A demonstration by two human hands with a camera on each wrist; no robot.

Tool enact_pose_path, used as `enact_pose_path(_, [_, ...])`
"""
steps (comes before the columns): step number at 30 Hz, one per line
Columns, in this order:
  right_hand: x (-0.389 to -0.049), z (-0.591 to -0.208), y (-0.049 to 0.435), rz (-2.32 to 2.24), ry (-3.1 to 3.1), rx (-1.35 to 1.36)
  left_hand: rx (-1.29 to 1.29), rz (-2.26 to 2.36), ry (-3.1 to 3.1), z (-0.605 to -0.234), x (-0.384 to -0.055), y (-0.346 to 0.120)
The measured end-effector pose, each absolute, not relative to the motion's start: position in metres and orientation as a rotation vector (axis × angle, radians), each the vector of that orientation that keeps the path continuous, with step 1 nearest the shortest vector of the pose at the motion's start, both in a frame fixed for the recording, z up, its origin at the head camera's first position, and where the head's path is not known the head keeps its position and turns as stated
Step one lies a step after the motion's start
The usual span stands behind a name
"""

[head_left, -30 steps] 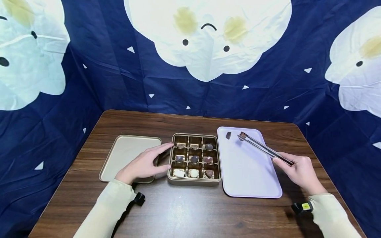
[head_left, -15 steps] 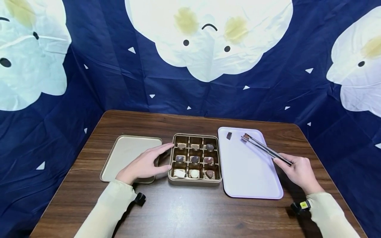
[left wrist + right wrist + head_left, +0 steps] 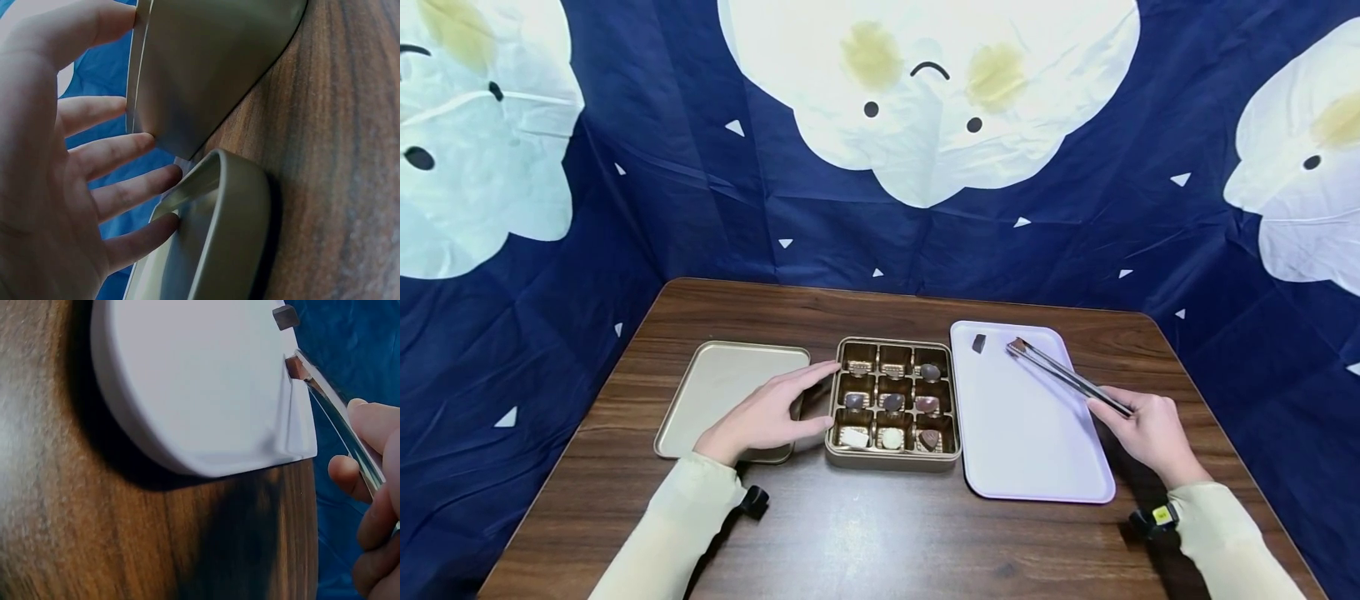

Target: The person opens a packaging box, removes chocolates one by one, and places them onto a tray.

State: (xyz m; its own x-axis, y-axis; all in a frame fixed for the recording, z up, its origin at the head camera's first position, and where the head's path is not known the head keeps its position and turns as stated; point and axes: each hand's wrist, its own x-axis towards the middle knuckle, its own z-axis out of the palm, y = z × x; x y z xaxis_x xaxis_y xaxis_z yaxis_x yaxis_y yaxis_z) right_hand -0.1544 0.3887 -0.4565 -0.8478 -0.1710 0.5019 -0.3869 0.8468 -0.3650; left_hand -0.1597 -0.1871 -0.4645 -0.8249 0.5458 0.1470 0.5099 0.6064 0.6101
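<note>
My right hand (image 3: pixel 1153 429) grips metal tongs (image 3: pixel 1063 375) over the lilac tray (image 3: pixel 1037 442). Between the tongs' tips is a small brown chocolate (image 3: pixel 1018 344), close over the tray's far end. A darker rectangular chocolate (image 3: pixel 979 342) lies just left of it. My left hand (image 3: pixel 767 417) spreads at the left side of a gold tin (image 3: pixel 891 462), thumb and fingertips right at its rim. Nine gold compartments fill the tin: the front and middle rows hold chocolates, as does the back right one (image 3: pixel 929 372). In the left wrist view the fingers are nearly straight.
A flat gold lid (image 3: pixel 722 392) lies left of the tin, partly under the left hand. The dark wood table (image 3: pixel 865 533) runs back to a blue cloth (image 3: pixel 850 225) with white cloud shapes. The tray lies close to the tin's right side.
The tongs' tips have shifted slightly right over the tray, with the brown chocolate between them. The left hand, tin and lid have stayed in place.
</note>
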Motion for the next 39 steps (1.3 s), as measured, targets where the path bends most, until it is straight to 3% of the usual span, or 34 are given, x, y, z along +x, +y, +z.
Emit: enact_pose_path(39, [-0.144, -0.445, 0.388, 0.681, -2.467, 0.389, 0.91, 1.02, 2.767, -0.465, -0.161, -0.188])
